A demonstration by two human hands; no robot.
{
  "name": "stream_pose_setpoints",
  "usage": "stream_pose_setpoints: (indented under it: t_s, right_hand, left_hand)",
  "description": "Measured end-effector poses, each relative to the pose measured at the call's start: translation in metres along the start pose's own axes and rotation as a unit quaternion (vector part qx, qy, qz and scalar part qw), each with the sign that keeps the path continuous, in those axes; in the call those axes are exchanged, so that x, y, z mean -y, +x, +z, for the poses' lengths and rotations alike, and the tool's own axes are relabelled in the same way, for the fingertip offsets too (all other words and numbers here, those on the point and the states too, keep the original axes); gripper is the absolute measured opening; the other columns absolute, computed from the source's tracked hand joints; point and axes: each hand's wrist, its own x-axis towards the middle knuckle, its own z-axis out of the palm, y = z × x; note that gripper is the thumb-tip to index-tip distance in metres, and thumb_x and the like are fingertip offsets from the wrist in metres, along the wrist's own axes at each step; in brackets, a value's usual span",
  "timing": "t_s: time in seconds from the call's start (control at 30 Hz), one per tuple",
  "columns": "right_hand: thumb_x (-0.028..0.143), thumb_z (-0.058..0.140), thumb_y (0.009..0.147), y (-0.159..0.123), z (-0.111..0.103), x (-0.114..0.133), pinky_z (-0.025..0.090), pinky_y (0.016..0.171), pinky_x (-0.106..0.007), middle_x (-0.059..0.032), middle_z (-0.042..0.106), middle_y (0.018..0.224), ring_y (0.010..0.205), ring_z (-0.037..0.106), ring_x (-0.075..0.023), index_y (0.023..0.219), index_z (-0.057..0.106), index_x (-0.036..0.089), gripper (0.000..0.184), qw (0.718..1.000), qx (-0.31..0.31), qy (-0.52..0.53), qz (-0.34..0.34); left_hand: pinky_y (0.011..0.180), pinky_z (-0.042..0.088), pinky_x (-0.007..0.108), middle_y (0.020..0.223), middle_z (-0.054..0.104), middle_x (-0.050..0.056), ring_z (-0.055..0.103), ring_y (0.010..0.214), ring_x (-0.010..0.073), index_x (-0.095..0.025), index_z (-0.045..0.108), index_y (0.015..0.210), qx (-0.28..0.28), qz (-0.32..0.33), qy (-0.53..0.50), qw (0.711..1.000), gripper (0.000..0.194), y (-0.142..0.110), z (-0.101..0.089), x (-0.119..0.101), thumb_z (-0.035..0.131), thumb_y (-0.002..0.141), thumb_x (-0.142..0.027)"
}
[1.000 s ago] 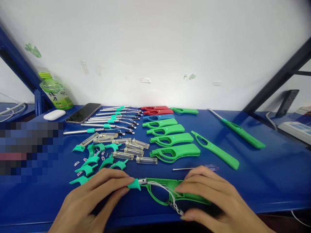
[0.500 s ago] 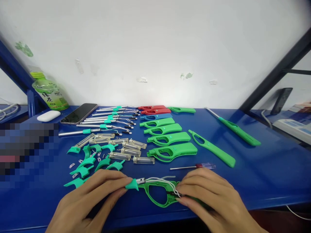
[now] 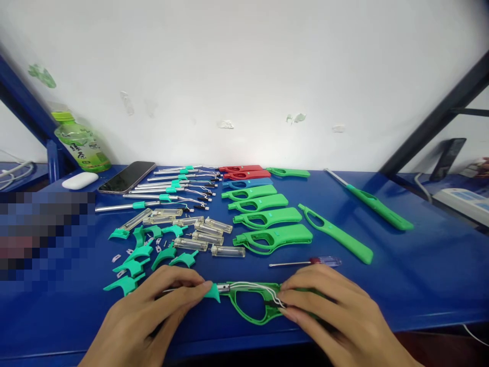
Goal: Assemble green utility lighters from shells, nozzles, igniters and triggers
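Observation:
A green lighter handle shell [image 3: 250,311] lies on the blue table near its front edge, with white wires [image 3: 252,286] running across it. My left hand [image 3: 153,318] pinches the teal nozzle collar [image 3: 212,292] and the metal tube at the shell's left end. My right hand [image 3: 336,321] covers the shell's right part, its fingertips pressing the wire ends into it.
Behind lie a small screwdriver [image 3: 305,262], rows of green handle shells [image 3: 273,237], red [image 3: 240,168] and blue ones, clear fuel tanks [image 3: 208,237], teal triggers [image 3: 137,255], and metal tubes [image 3: 153,196]. A phone [image 3: 126,177], earbud case [image 3: 80,180] and bottle [image 3: 80,142] stand far left.
My right hand has slid left along the shell and pushed the wire ends up from its lower edge into the middle. The left hand keeps its pinch.

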Motion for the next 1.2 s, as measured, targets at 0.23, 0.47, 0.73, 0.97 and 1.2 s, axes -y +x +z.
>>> stream_pose_setpoints:
  t_s: [0.23, 0.47, 0.73, 0.97, 1.2]
  right_hand:
    - [0.023, 0.065, 0.104, 0.0017, 0.0009, -0.0003, 0.058, 0.095, -0.033, -0.0026, 0.077, 0.106, 0.095, 0.075, -0.0175, 0.113, 0.075, 0.026, 0.014, 1.0, 0.001, 0.009, -0.004]
    - [0.025, 0.062, 0.105, 0.0009, -0.0003, -0.0008, 0.059, 0.094, -0.032, -0.0025, 0.078, 0.107, 0.095, 0.075, -0.0174, 0.112, 0.077, 0.027, 0.016, 1.0, 0.017, 0.004, 0.001]
    - [0.024, 0.063, 0.105, -0.0015, -0.0004, 0.0004, 0.058, 0.093, -0.033, -0.0042, 0.076, 0.107, 0.094, 0.074, -0.0177, 0.113, 0.077, 0.026, 0.016, 1.0, 0.012, 0.005, 0.002]
    - [0.023, 0.063, 0.105, 0.0004, -0.0015, 0.0008, 0.057, 0.092, -0.032, -0.0028, 0.075, 0.107, 0.094, 0.073, -0.0164, 0.112, 0.075, 0.026, 0.014, 1.0, 0.015, 0.012, 0.001]
    - [0.022, 0.064, 0.105, 0.0034, -0.0025, 0.0016, 0.057, 0.091, -0.031, -0.0029, 0.075, 0.106, 0.093, 0.072, -0.0165, 0.113, 0.076, 0.026, 0.015, 1.0, 0.014, 0.018, -0.005]
  left_hand:
    - [0.084, 0.058, 0.01, 0.116, 0.075, -0.007, 0.077, 0.095, 0.0088, -0.04, 0.077, 0.113, 0.008, -0.003, 0.004, 1.0, 0.02, 0.0016, -0.001, -0.0013, 0.057, 0.107, -0.04]
    - [0.091, 0.058, 0.012, 0.114, 0.076, -0.007, 0.077, 0.096, 0.0101, -0.038, 0.077, 0.109, -0.013, -0.017, 0.016, 1.0, 0.016, -0.0017, -0.0012, -0.0057, 0.067, 0.101, -0.047]
    - [0.084, 0.058, 0.01, 0.105, 0.077, -0.008, 0.077, 0.088, 0.0092, -0.034, 0.075, 0.096, -0.022, -0.038, -0.003, 0.999, 0.02, 0.0018, 0.0031, -0.0028, 0.065, 0.102, -0.05]
    - [0.085, 0.056, 0.009, 0.119, 0.07, 0.001, 0.074, 0.1, 0.0094, -0.038, 0.07, 0.132, 0.048, 0.047, 0.069, 0.995, 0.037, 0.0035, -0.0027, -0.0043, 0.049, 0.106, -0.024]
    - [0.087, 0.054, 0.012, 0.122, 0.067, 0.003, 0.071, 0.103, 0.0098, -0.041, 0.061, 0.146, 0.057, 0.1, 0.105, 0.988, 0.063, 0.001, -0.0037, -0.0036, 0.043, 0.095, -0.007]
